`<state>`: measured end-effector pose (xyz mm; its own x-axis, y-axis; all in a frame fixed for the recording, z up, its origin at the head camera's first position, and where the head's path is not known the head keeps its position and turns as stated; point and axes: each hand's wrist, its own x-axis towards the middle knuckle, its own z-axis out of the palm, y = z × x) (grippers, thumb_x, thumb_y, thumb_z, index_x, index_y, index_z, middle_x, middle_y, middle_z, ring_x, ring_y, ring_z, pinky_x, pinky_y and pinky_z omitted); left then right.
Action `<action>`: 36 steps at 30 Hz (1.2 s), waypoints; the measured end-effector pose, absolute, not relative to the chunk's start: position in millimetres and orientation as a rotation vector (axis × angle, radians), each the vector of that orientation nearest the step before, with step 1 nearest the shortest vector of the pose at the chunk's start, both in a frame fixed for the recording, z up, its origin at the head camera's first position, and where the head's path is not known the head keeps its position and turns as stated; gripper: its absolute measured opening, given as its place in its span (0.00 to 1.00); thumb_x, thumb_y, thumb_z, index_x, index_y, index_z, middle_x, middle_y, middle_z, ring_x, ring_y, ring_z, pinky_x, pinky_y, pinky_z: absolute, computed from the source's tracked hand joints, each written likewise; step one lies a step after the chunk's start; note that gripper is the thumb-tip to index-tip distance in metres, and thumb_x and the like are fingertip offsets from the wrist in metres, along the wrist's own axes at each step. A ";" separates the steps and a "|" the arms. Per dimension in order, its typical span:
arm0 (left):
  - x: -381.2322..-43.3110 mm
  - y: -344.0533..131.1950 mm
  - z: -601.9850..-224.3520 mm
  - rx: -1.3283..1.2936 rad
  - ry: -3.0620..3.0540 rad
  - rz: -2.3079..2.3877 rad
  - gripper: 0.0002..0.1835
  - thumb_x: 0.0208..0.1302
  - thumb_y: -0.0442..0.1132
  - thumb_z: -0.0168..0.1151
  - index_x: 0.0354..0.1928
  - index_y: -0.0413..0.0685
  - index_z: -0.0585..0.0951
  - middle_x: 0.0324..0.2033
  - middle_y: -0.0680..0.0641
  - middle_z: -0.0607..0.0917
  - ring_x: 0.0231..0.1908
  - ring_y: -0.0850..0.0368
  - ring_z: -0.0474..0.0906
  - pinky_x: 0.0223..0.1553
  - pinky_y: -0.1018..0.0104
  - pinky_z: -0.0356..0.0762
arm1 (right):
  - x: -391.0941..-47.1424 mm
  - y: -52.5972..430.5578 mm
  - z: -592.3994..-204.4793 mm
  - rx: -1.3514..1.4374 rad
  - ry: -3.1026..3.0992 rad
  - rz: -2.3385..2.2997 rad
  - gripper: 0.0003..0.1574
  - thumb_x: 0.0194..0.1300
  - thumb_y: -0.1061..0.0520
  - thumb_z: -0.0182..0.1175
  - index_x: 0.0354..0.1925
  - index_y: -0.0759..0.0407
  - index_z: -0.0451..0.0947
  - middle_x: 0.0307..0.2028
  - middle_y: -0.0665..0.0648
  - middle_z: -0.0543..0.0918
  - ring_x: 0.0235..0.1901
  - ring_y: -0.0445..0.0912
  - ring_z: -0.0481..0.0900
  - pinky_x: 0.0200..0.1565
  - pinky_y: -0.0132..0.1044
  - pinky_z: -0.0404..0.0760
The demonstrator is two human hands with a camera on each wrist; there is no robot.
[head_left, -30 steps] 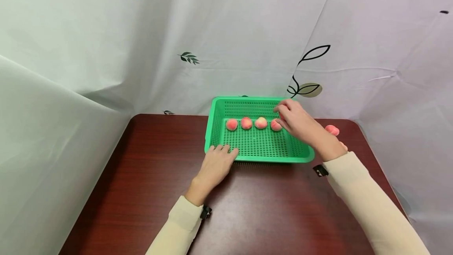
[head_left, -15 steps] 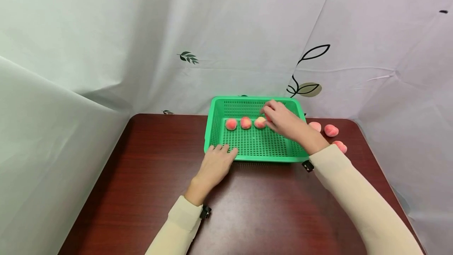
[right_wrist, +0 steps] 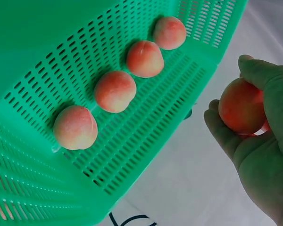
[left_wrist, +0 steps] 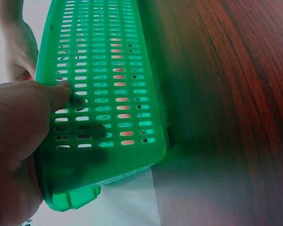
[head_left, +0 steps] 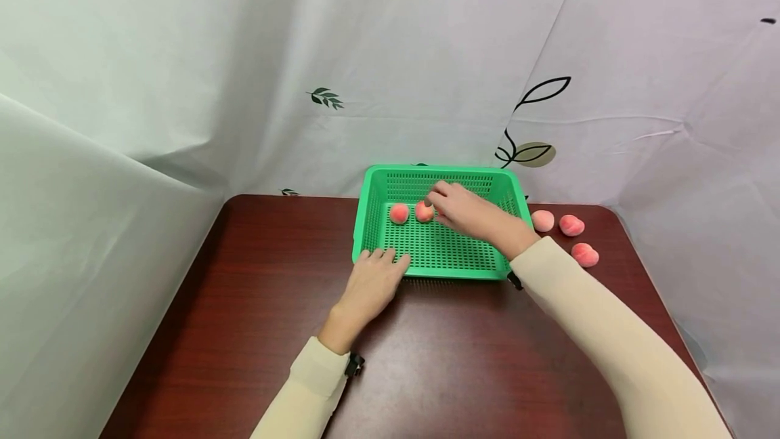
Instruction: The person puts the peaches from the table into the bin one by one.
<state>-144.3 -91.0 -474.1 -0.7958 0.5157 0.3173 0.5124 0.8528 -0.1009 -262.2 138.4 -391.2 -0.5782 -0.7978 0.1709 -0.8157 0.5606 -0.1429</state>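
A green plastic basket [head_left: 451, 272] with slotted walls stands at the back of the table. Several peaches [right_wrist: 115, 92] lie in a row on its floor; in the head view my right hand hides part of that row. My right hand [head_left: 466, 212] is above the basket, its fingers and thumb curled round another peach [right_wrist: 243, 106]. At the basket's front left, my left hand [head_left: 373, 283] holds the rim. Its thumb lies against the outer wall in the left wrist view, and the fingers reach over the rim, their tips mostly hidden there.
Three more peaches lie on the dark red wooden table [head_left: 274, 303], right of the basket: one [head_left: 542, 220] close to its wall, one [head_left: 571, 225] farther right, one [head_left: 585, 255] nearer the front. White printed cloth [head_left: 414, 53] hangs behind and at both sides.
Holding the peach, my right hand has moved left over the basket, from its right end to near the middle. The peaches on the table at right are uncovered. My left hand has stayed put.
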 end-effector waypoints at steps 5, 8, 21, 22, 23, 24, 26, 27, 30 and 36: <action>-144.4 -90.5 -474.1 -0.772 -2.693 0.008 0.05 0.73 0.34 0.58 0.42 0.53 0.78 0.28 0.50 0.78 0.29 0.50 0.76 0.29 0.63 0.58 | -263.4 130.9 -390.2 1.453 -2.693 0.326 0.13 0.69 0.61 0.68 0.50 0.60 0.79 0.51 0.60 0.79 0.47 0.55 0.80 0.50 0.46 0.82; -144.5 -91.2 -474.3 -0.777 -2.690 0.004 0.05 0.74 0.34 0.57 0.43 0.53 0.79 0.29 0.49 0.78 0.29 0.50 0.76 0.29 0.63 0.58 | -264.6 125.1 -388.4 1.462 -2.720 0.310 0.12 0.71 0.58 0.66 0.50 0.58 0.79 0.51 0.59 0.79 0.47 0.54 0.80 0.50 0.45 0.82; -143.9 -91.5 -473.2 -0.784 -2.665 -0.015 0.06 0.75 0.34 0.53 0.38 0.52 0.77 0.27 0.49 0.77 0.27 0.50 0.75 0.30 0.64 0.50 | -273.4 101.9 -391.8 1.545 -2.804 0.188 0.10 0.73 0.61 0.61 0.52 0.58 0.78 0.48 0.58 0.78 0.42 0.51 0.75 0.49 0.43 0.77; -143.7 -91.4 -473.0 -0.783 -2.671 -0.014 0.06 0.75 0.34 0.53 0.39 0.52 0.77 0.28 0.49 0.77 0.28 0.50 0.75 0.30 0.63 0.51 | -274.5 100.2 -393.1 1.551 -2.812 0.167 0.10 0.73 0.61 0.62 0.51 0.58 0.78 0.48 0.57 0.77 0.42 0.51 0.75 0.49 0.43 0.77; -143.6 -91.3 -472.8 -0.783 -2.676 -0.016 0.05 0.75 0.35 0.54 0.40 0.52 0.78 0.28 0.49 0.78 0.28 0.49 0.76 0.29 0.63 0.53 | -275.3 98.5 -394.4 1.557 -2.824 0.149 0.10 0.72 0.60 0.64 0.51 0.58 0.78 0.48 0.57 0.77 0.42 0.51 0.75 0.49 0.44 0.77; -143.6 -91.2 -472.9 -0.782 -2.679 -0.013 0.05 0.75 0.35 0.55 0.41 0.52 0.78 0.29 0.49 0.79 0.29 0.49 0.76 0.29 0.63 0.55 | -276.3 96.7 -395.9 1.566 -2.832 0.125 0.12 0.71 0.60 0.65 0.51 0.57 0.78 0.48 0.58 0.77 0.42 0.52 0.75 0.50 0.44 0.77; -143.7 -91.2 -473.1 -0.780 -2.685 -0.010 0.04 0.75 0.35 0.55 0.43 0.53 0.79 0.30 0.49 0.80 0.30 0.49 0.78 0.29 0.62 0.58 | -277.6 93.4 -399.5 1.577 -2.855 0.078 0.16 0.70 0.59 0.67 0.53 0.57 0.78 0.51 0.58 0.77 0.46 0.54 0.77 0.52 0.46 0.79; -143.7 -91.1 -473.0 -0.778 -2.687 -0.007 0.04 0.75 0.35 0.56 0.44 0.53 0.79 0.31 0.49 0.81 0.31 0.49 0.78 0.29 0.62 0.59 | -278.1 91.9 -401.3 1.584 -2.863 0.056 0.17 0.69 0.58 0.68 0.55 0.57 0.78 0.53 0.59 0.77 0.47 0.55 0.78 0.54 0.46 0.79; -144.0 -90.9 -472.6 -0.777 -2.692 -0.009 0.05 0.75 0.36 0.57 0.45 0.53 0.80 0.32 0.49 0.82 0.32 0.48 0.79 0.30 0.62 0.61 | -278.9 87.9 -405.2 1.599 -2.904 0.005 0.20 0.70 0.58 0.67 0.59 0.55 0.77 0.55 0.58 0.77 0.50 0.55 0.78 0.54 0.45 0.79; -144.1 -91.6 -473.4 -0.775 -2.661 -0.010 0.05 0.73 0.35 0.58 0.42 0.54 0.80 0.31 0.50 0.81 0.31 0.49 0.78 0.29 0.63 0.59 | -280.2 81.6 -408.9 1.642 -2.950 -0.010 0.13 0.73 0.61 0.63 0.52 0.52 0.74 0.45 0.53 0.75 0.38 0.47 0.74 0.42 0.38 0.74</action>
